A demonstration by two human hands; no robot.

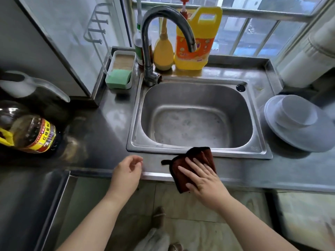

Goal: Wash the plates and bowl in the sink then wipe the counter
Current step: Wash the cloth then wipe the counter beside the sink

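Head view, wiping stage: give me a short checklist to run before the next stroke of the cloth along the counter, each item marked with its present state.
1. Sink holds no dishes: ok.
2. Plates and bowl stacked on the counter right of the sink: ok; whether clean, cannot tell.
3. Right hand flat on the brown cloth, fingers straight: ok.
4. Cloth fully on the counter: not ok, one corner hangs over the front edge.
5. Left hand holds nothing: ok.
6. Faucet off: ok, no stream visible.
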